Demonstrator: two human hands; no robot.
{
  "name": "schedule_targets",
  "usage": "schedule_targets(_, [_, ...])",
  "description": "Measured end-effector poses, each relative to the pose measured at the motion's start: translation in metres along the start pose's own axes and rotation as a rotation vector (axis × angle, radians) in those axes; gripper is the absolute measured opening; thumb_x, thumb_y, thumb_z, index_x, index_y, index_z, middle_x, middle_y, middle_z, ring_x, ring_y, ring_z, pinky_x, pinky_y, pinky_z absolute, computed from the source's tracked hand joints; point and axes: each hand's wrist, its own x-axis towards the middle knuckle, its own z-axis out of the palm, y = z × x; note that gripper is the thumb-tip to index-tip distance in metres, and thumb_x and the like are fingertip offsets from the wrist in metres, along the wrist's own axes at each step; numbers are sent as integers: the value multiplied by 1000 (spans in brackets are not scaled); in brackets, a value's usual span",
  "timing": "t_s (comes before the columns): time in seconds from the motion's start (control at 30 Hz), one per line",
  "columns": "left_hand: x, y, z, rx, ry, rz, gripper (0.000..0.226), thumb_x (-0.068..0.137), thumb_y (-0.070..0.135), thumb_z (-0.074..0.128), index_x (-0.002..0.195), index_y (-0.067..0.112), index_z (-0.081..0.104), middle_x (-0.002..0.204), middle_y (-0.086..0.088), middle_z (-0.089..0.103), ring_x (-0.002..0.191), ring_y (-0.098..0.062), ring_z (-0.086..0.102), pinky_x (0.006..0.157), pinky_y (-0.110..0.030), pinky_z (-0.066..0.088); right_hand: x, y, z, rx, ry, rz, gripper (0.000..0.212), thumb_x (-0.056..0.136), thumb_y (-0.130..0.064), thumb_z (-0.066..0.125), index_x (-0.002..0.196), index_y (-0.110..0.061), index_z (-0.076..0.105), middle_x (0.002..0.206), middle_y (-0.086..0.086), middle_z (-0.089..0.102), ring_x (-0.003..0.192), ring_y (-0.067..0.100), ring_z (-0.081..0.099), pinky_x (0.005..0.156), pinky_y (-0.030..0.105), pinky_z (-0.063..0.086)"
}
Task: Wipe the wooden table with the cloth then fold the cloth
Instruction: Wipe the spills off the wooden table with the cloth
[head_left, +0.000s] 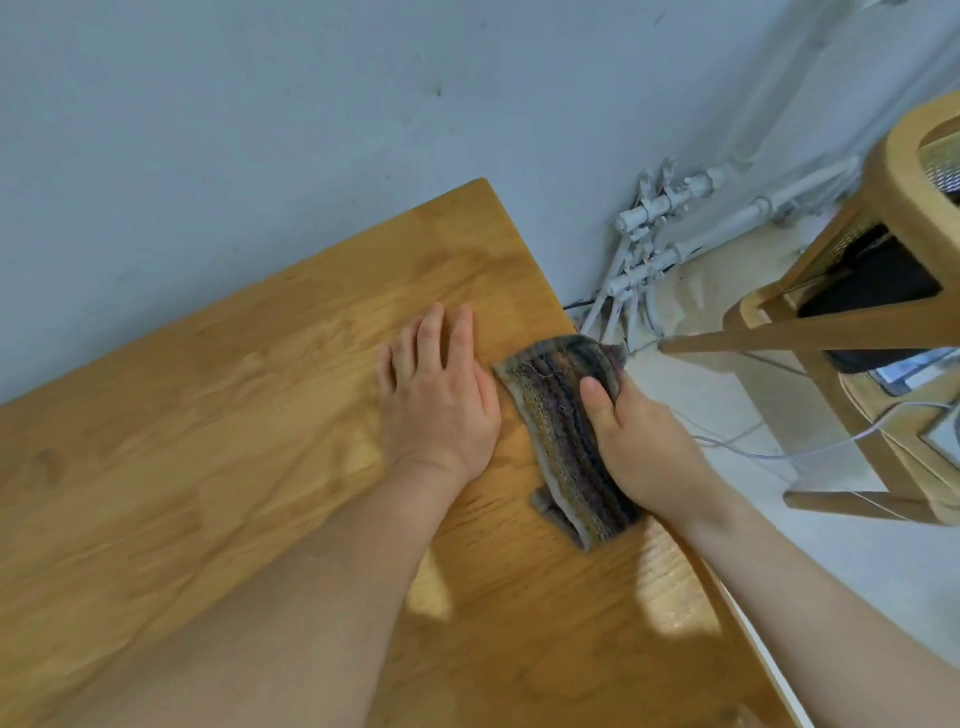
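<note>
1. Wooden table (208, 441): bare at left.
2. Left hand (441, 400): flat on tabletop, fingers spread, gripping nothing.
3. Cloth (566, 436): striped, lying near table's right edge, just beside left hand.
4. Right hand (639, 447): closed on cloth's right side, thumb on top.
5. Wooden chair (857, 322): right of table.

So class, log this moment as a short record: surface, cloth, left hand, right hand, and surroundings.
surface: wooden table, against a pale wall
cloth: striped cloth, folded over, at the table's right edge
left hand: flat on the table, beside the cloth
right hand: gripping the cloth, thumb on top
surroundings: wooden chair, white pipes
</note>
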Motion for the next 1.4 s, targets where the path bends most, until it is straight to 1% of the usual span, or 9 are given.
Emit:
schedule_targets(0.17, [6,-2,1,20,6,19,56,93,35,24,148,22,29,152,-6,33,138,-28,26,115,-52,19,51,-24,2,-82,32,-19,61,99,-58,21,125,-11,49,111,16,63,105,38,58,87,45,46])
schedule_targets(0.3, [2,0,2,21,22,35,56,91,33,30,144,18,38,148,-9,40,134,-30,33,111,-55,26,133,-69,3,39,29,-58,60,99,-54,33,119,-2,56,119,22,61,111,38,56,89,37,42])
schedule_targets(0.4, [7,-2,3,12,16,28,55,92,34,26,144,18,37,149,-8,37,136,-29,31,111,-54,25,179,-98,1,180,-32,-69,58,96,-55,45,114,-2,60,110,13,62,102,28,57,80,29,39])
schedule_targets(0.53, [10,-4,3,17,-2,16,57,92,35,25,147,22,32,150,-5,34,138,-25,27,113,-53,23,196,-105,-1,313,-74,-38,59,92,-56,53,124,-7,58,111,5,58,100,20,55,84,26,39])
schedule_targets(0.77, [6,-4,1,-3,20,23,57,90,35,24,143,20,37,149,-4,36,136,-26,28,113,-53,22,104,-48,0,245,-81,-17,61,92,-62,45,113,-8,63,105,9,67,97,25,62,89,37,49])
schedule_targets(1.0, [5,-6,5,-31,41,27,50,93,30,32,143,24,33,148,-5,33,136,-29,27,113,-50,19,-20,13,-5,221,-68,37,45,93,-60,45,86,-17,58,78,-1,62,73,15,60,67,29,47])
schedule_targets(1.1, [6,-8,6,-67,105,35,48,90,29,34,137,22,41,145,-9,39,133,-32,32,111,-51,20,-78,41,-4,187,-34,73,39,93,-57,45,70,-26,44,65,-7,49,63,10,50,57,22,35])
schedule_targets(1.27, [2,-8,4,-97,111,87,46,86,26,35,130,16,48,139,-15,43,129,-35,34,110,-51,21,-162,89,9,99,65,228,59,77,-76,33,83,-23,55,84,2,64,82,21,61,77,35,48])
schedule_targets(1.4, [-8,-2,3,-98,69,110,50,88,24,35,134,5,43,145,-18,38,133,-39,31,109,-56,23,-177,93,14,-21,192,260,66,80,-78,28,67,-16,47,65,3,56,65,21,55,62,35,43])
